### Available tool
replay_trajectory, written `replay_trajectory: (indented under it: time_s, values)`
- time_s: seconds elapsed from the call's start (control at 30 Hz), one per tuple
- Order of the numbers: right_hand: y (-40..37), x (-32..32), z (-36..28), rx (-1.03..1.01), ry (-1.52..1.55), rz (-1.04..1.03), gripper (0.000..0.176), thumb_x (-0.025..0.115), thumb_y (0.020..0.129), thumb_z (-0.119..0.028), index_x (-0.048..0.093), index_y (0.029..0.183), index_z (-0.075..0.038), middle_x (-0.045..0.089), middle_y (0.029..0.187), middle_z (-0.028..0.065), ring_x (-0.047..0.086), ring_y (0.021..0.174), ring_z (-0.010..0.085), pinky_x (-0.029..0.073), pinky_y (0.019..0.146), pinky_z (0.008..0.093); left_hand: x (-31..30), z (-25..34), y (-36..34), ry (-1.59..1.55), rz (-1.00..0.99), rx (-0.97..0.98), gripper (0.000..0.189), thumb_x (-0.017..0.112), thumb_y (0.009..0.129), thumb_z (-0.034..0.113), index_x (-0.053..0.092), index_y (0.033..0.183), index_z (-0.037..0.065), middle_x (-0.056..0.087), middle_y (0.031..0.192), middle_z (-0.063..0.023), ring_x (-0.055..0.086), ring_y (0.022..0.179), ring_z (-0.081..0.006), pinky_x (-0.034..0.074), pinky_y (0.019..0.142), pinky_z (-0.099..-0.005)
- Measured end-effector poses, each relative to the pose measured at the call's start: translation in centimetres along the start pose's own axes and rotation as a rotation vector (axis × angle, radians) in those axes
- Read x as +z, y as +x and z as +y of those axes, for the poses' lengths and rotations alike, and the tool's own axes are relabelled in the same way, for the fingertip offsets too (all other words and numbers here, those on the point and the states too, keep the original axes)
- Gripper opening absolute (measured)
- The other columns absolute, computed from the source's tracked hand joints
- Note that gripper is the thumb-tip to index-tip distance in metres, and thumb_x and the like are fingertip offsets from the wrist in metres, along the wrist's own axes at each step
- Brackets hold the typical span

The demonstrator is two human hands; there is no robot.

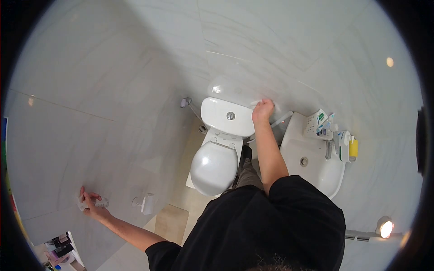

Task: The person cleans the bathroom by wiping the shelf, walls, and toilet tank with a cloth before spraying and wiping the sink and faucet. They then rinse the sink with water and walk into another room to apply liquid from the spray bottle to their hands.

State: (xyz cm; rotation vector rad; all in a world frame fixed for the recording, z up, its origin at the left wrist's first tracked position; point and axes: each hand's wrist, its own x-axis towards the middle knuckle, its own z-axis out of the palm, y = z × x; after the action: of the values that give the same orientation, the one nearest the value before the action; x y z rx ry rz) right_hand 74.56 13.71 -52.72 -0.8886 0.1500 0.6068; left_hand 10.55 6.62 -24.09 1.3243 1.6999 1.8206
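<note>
My left hand (pixel 91 204) is at the far left by the grey wall, its fingers bent around a clear bottle (pixel 100 203). Beyond the toilet tank's right corner, my right hand (pixel 263 109) is closed near the back wall. A bit of something white shows beside its fingers, too small to make out. The white toilet tank (pixel 217 113) has a round silver button on top. In front of it, the toilet lid (pixel 214 168) is down.
A white sink (pixel 312 174) stands right of the toilet, with a basket of toothpaste (pixel 316 124) and a yellow item (pixel 353 148) behind it. A paper holder (pixel 147 203) juts from the left wall. A shelf (pixel 76 253) with small items is at lower left.
</note>
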Motion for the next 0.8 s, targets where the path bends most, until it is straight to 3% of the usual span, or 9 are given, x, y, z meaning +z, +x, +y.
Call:
replay_trajectory:
  time_s: [0.1,0.23,0.3,0.33,0.4,0.43,0.5,0.63,0.8]
  values:
    - [-6.1,7.3,-5.7,-0.355,-0.347,0.219,0.082,0.052,0.079,-0.011,0.012,0.146,0.013,0.018,0.156,0.0241,0.014,0.148,0.0332,0.002,0.12,0.0405,0.4,0.2,-0.2,0.018,-0.005,0.02,0.037,0.06,0.094,0.019,0.061,0.121,-0.006,0.052,0.063,-0.0021,0.047,0.057,-0.0106,0.036,0.052,-0.0251]
    - [-8.3,10.1,-8.4,-0.658,-0.635,0.179,0.085,0.051,0.081,-0.011,0.008,0.15,0.013,0.013,0.159,0.0264,0.005,0.15,0.0361,0.003,0.12,0.042,0.1,0.5,-0.3,0.025,0.001,0.023,0.037,0.06,0.094,0.019,0.061,0.121,-0.006,0.051,0.063,-0.0019,0.046,0.057,-0.0104,0.035,0.052,-0.0252]
    - [-8.0,10.2,-10.3,-1.059,-0.885,-0.223,0.074,0.05,0.081,-0.007,0.021,0.147,0.011,0.022,0.153,0.0309,0.01,0.148,0.0436,0.006,0.12,0.049,0.2,0.3,-0.2,0.027,-0.021,0.037,0.037,0.06,0.094,0.019,0.062,0.121,-0.006,0.051,0.063,-0.0019,0.046,0.057,-0.0103,0.035,0.053,-0.0253]
    - [-7.9,10.9,-11.9,-1.065,-0.892,-0.203,0.074,0.05,0.081,-0.007,0.021,0.147,0.011,0.022,0.153,0.0309,0.01,0.148,0.0436,0.006,0.12,0.049,0.1,0.3,-0.1,0.019,-0.023,0.042,0.035,0.06,0.094,0.019,0.062,0.12,-0.005,0.051,0.064,-0.002,0.046,0.058,-0.0102,0.035,0.052,-0.0253]
    - [-7.8,13.0,-16.0,-1.58,-1.189,-0.115,0.056,0.053,0.082,-0.005,0.044,0.136,0.009,0.037,0.146,0.029,0.027,0.14,0.0459,0.018,0.117,0.0512,0.2,0.3,-0.2,0.003,-0.038,0.044,0.034,0.06,0.095,0.018,0.063,0.12,-0.004,0.051,0.064,-0.002,0.046,0.058,-0.0102,0.035,0.052,-0.0254]
    - [-7.9,13.2,-17.8,-1.588,-1.194,-0.103,0.056,0.053,0.082,-0.005,0.044,0.136,0.009,0.037,0.146,0.029,0.027,0.14,0.0459,0.018,0.117,0.0512,0.3,0.5,-0.2,0.014,-0.032,0.036,0.034,0.06,0.095,0.019,0.063,0.12,-0.004,0.051,0.064,-0.0015,0.046,0.058,-0.0102,0.036,0.053,-0.0255]
    - [-7.7,13.4,-21.2,-1.814,-1.176,-0.091,0.033,0.054,0.082,0.002,0.061,0.115,0.003,0.052,0.132,0.0231,0.046,0.121,0.0424,0.036,0.104,0.0458,0.3,0.7,-0.4,0.013,-0.017,0.035,0.034,0.06,0.095,0.02,0.062,0.12,-0.003,0.051,0.064,-0.001,0.046,0.058,-0.0101,0.036,0.054,-0.0257]
    - [-7.4,12.2,-25.1,-1.749,-1.016,-0.231,0.022,0.057,0.082,0.004,0.065,0.103,-0.002,0.06,0.117,0.0142,0.057,0.103,0.0285,0.045,0.086,0.038,0.3,0.6,-0.3,-0.013,-0.023,0.041,0.031,0.06,0.095,0.017,0.065,0.118,-0.002,0.051,0.064,-0.0012,0.045,0.058,-0.0098,0.035,0.054,-0.0249]
    - [-12.8,6.6,-19.9,-0.598,-0.762,-0.521,0.014,0.061,0.09,-0.004,0.063,0.104,-0.003,0.061,0.087,-0.0008,0.055,0.078,0.0079,0.046,0.071,0.0249,0.0,-0.2,0.2,-0.027,-0.059,0.097,0.03,0.061,0.095,0.018,0.065,0.117,-0.002,0.05,0.065,-0.001,0.044,0.058,-0.0098,0.035,0.054,-0.0254]
